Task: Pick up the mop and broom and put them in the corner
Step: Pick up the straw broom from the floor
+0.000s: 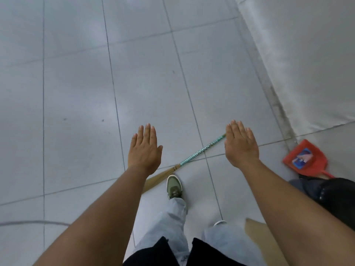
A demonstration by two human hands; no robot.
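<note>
A broom (199,150) lies flat on the grey tiled floor, its handle wrapped in a teal and white pattern and its straw head near my green shoe. My left hand (145,150) hovers flat and palm down above the straw end, holding nothing. My right hand (241,145) is also flat and palm down, covering the far tip of the handle from view, with nothing in it. No mop is visible.
A red dustpan (305,160) lies on the floor by the white wall (307,64) at right. A black bag (332,196) sits below it. A brown cardboard piece (257,233) lies near my right foot. A thin cable (38,222) curves at lower left.
</note>
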